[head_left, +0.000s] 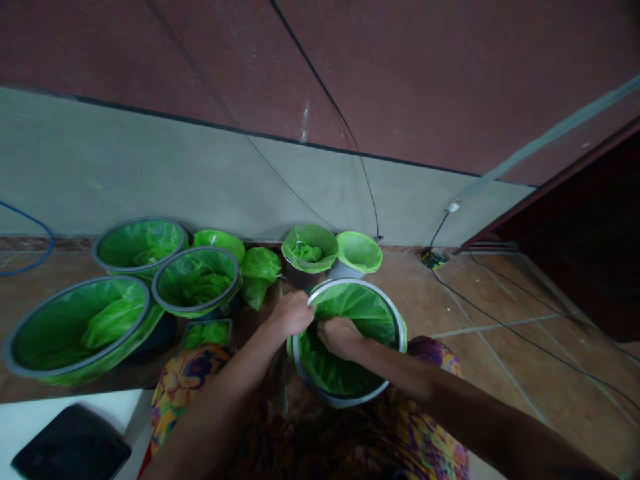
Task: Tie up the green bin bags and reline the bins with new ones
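A round bin with a pale grey rim stands on the floor between my knees. A thin green plastic bag lines it and folds out over parts of the rim. My left hand is closed at the upper left of the rim, pinching the bag's edge there. Inside the opening, close to the left wall, my right hand is closed on a fold of the same bag. Its fingertips are partly hidden.
To the left stand several bins with green liners, including a large oval one. Two small lined bins are by the wall. A black object lies on a white surface. Cables cross the tiles at right.
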Demonstrator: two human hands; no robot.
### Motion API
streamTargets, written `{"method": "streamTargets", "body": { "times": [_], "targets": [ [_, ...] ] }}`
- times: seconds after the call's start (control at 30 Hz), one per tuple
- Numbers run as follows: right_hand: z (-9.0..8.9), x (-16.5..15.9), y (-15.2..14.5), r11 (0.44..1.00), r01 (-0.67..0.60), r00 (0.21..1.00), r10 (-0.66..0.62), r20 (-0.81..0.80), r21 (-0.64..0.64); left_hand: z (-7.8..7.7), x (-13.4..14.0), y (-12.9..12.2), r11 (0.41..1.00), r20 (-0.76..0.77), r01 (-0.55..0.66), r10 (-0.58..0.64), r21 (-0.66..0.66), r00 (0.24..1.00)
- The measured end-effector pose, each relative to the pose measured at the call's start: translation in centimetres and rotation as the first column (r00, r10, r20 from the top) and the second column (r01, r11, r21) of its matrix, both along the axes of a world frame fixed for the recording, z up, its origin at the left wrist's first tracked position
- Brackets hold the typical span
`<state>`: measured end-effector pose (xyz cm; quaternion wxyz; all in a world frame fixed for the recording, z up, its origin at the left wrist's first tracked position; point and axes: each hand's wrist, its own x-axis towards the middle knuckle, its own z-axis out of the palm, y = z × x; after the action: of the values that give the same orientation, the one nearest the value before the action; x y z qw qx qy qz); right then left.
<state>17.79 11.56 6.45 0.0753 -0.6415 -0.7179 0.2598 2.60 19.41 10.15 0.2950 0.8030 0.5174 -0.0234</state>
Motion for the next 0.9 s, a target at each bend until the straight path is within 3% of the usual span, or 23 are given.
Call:
{"method": "streamTargets", "body": {
  "times": [0.07, 0.13, 0.17, 0.23, 0.33, 0.4, 0.5, 0.63, 0.73, 0.83, 0.9],
  "targets": [
    [2.9, 1.0, 0.2, 0.978, -0.116, 0.993, 0.107, 0.059, 0.175, -0.3, -0.2, 0.2, 1.0, -0.01, 0.018, -0.018, 0.014, 1.0],
    [5.3, 2.5, 0.7, 0.913, -0.098, 0.994, 0.069, 0.085, 0.396, -0.6, -0.2, 0.2, 0.999, -0.021, 0.025, -0.024, 0.031, 0.999],
    [6.0, 3.4, 1.1, 0.892, -0.093, 0.992, 0.048, 0.113, 0.443, -0.6, -0.1, 0.3, 0.999, -0.027, 0.021, -0.02, 0.035, 0.999],
    [6.3, 5.1, 2.4, 0.92, -0.07, 0.986, 0.007, 0.164, 0.385, -0.6, 0.1, 0.3, 0.999, -0.038, 0.006, -0.005, 0.034, 0.999],
    [4.7, 7.2, 4.5, 0.989, 0.011, 0.987, -0.035, 0.157, 0.149, -0.2, 0.2, 0.6, 0.999, -0.037, 0.0, 0.002, 0.032, 0.999],
    [3.5, 8.3, 5.3, 0.99, 0.088, 0.989, -0.1, 0.111, 0.107, 0.3, -0.3, 1.0, 0.999, 0.035, 0.021, -0.022, 0.034, 0.999],
    [2.9, 10.1, 5.6, 0.958, 0.247, 0.965, -0.257, 0.058, 0.147, 0.9, -1.5, 1.7, 1.0, 0.238, -0.012, 0.016, -0.02, 0.971],
    [3.1, 12.8, 4.7, 0.846, 0.506, 0.861, -0.507, -0.04, 0.168, 0.6, -2.8, 1.1, 0.967, 0.448, -0.096, 0.195, -0.234, 0.873],
    [3.2, 14.2, 3.8, 0.729, 0.655, 0.755, -0.644, -0.124, 0.198, -0.8, -2.5, -0.7, 0.878, 0.524, -0.084, 0.355, -0.471, 0.774],
    [2.9, 14.4, 3.2, 0.626, 0.753, 0.657, -0.731, -0.184, 0.203, -2.8, -1.0, -3.0, 0.705, 0.467, -0.093, 0.556, -0.703, 0.688],
    [2.7, 14.1, 3.1, 0.584, 0.786, 0.617, -0.759, -0.205, 0.204, -4.0, 0.4, -4.2, 0.601, 0.442, -0.095, 0.678, -0.794, 0.588]
  ]
}}
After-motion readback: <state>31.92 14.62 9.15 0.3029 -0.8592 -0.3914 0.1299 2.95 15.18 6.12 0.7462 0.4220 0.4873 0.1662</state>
